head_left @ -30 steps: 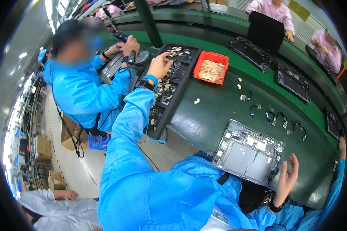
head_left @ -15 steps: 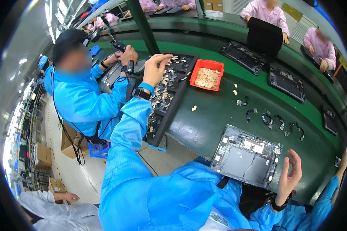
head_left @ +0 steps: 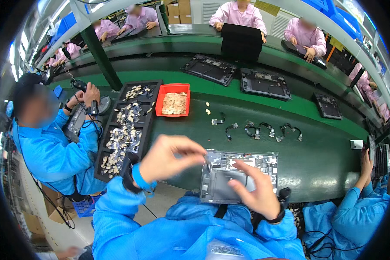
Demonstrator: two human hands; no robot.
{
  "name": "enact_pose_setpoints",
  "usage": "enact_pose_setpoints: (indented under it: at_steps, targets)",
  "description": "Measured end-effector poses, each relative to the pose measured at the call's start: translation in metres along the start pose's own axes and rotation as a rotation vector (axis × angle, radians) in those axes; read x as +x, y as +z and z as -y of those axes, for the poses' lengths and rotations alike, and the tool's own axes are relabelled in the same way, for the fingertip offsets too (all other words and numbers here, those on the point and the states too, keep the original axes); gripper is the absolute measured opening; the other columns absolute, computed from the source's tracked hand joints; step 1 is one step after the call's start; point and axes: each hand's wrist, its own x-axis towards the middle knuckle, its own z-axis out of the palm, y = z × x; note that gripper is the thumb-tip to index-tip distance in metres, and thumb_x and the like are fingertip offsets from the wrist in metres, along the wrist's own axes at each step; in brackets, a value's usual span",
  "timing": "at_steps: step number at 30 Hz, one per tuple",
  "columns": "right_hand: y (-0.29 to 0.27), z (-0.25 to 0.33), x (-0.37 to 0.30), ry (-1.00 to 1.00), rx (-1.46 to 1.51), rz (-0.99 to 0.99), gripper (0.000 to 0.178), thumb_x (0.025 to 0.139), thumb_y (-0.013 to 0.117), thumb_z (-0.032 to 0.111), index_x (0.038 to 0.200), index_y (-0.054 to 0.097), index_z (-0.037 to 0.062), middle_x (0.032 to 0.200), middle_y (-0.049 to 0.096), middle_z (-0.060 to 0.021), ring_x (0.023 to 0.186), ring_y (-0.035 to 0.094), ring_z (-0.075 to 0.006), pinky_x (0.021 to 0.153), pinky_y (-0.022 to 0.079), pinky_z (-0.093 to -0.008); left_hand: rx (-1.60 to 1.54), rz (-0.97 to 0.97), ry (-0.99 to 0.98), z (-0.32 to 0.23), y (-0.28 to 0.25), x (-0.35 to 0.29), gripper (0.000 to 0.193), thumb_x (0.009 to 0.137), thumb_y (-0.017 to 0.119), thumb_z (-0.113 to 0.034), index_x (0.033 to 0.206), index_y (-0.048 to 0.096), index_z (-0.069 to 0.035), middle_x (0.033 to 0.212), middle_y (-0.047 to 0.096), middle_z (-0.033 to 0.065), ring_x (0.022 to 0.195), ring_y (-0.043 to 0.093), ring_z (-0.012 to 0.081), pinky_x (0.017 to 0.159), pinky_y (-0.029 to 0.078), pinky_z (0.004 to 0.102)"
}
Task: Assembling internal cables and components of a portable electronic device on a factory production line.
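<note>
An opened laptop base [head_left: 221, 184], its circuit board and flat dark panels showing, lies at the bench's near edge in front of me. My left hand [head_left: 171, 158] is over its far left corner, thumb and fingertips pinched together. A small dark piece seems to be at those fingertips, too small to name. Above the right part of the base is my right hand [head_left: 262, 193], thumb and forefinger spread apart, with nothing visible between them. A black compartment tray [head_left: 145, 130] of small dark parts with cream curved pieces stands to the left.
A red bin [head_left: 160, 97] of cream pieces sits beside the tray. Several short cables [head_left: 252, 130] lie in a row beyond the laptop base. More laptop bases [head_left: 264, 84] rest on the green strip. Co-workers sit left [head_left: 52, 143], right [head_left: 355, 216] and across the bench.
My left hand has come from the black tray to the laptop base. My right hand has moved from beside the base to over it. The view has turned rightward.
</note>
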Motion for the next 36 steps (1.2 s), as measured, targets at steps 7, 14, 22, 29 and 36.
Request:
enact_pose_setpoints:
  at_steps: [7, 14, 22, 29, 36]
  targets:
    - [0.022, -0.003, -0.014, 0.155, 0.193, -0.031, 0.025, 0.095, 0.068, 0.004, 0.119, 0.073, 0.0003, 0.100, 0.077, -0.0163, 0.089, 0.076, -0.0236, 0.081, 0.059, -0.0315, -0.498, -0.096, -0.097, 0.021, 0.089, -0.010, 0.030, 0.084, 0.080, 0.004, 0.111, 0.068, 0.004, 0.103, 0.072, 0.0122, 0.096, 0.072, 0.0157, 0.084, 0.060, 0.0291]
    - [0.020, -0.011, -0.030, 0.274, 0.485, -0.119, 0.028, 0.101, 0.060, 0.003, 0.127, 0.068, -0.0024, 0.100, 0.078, -0.0130, 0.096, 0.072, -0.0152, 0.088, 0.055, -0.0293, -0.644, -0.478, 0.026, 0.031, 0.138, -0.005, 0.027, 0.078, 0.081, 0.011, 0.100, 0.067, 0.006, 0.107, 0.068, 0.0138, 0.093, 0.072, 0.0171, 0.080, 0.061, 0.0286]
    - [0.022, -0.018, -0.032, 0.265, 0.605, -0.066, 0.026, 0.102, 0.059, 0.003, 0.125, 0.068, -0.0053, 0.098, 0.076, -0.0141, 0.094, 0.071, -0.0176, 0.091, 0.054, -0.0319, -0.578, -0.213, 0.014, 0.038, 0.128, -0.014, 0.021, 0.090, 0.071, 0.007, 0.111, 0.074, 0.007, 0.112, 0.073, 0.0182, 0.099, 0.071, 0.0203, 0.084, 0.059, 0.0309]
    - [0.021, -0.012, -0.022, 0.286, 0.605, -0.064, 0.020, 0.101, 0.059, 0.001, 0.117, 0.070, -0.0065, 0.097, 0.075, -0.0154, 0.093, 0.071, -0.0196, 0.090, 0.053, -0.0319, -0.340, -0.236, 0.131, 0.042, 0.115, -0.010, 0.017, 0.092, 0.070, 0.001, 0.107, 0.075, 0.005, 0.102, 0.077, 0.0167, 0.091, 0.075, 0.0233, 0.083, 0.059, 0.0331]
    - [0.032, -0.013, -0.011, 0.246, 0.563, -0.115, 0.017, 0.102, 0.059, 0.003, 0.113, 0.070, -0.0049, 0.107, 0.073, -0.0137, 0.101, 0.068, -0.0185, 0.091, 0.053, -0.0325, -0.065, -0.389, 0.378, 0.043, 0.101, -0.002, 0.011, 0.084, 0.075, 0.002, 0.095, 0.073, 0.004, 0.090, 0.074, 0.0142, 0.079, 0.074, 0.0242, 0.073, 0.060, 0.0328]
